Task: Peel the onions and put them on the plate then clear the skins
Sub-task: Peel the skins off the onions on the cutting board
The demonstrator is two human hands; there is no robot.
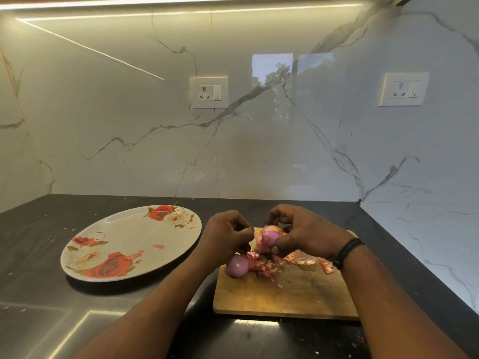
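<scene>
My right hand (305, 234) grips a pink onion (268, 238) above the wooden cutting board (285, 299). My left hand (228, 237) is curled beside it, its fingertips pinching at the onion's skin. A peeled purple onion (237, 266) lies on the board's left edge. Loose pink skins (305, 260) are scattered across the board's far half. A floral plate (124, 244) sits to the left on the dark counter and holds only small skin scraps.
The black counter (39, 255) carries tiny skin flecks. Marble walls rise behind and at the right, forming a corner, with two wall sockets (209, 92). A black band circles my right wrist.
</scene>
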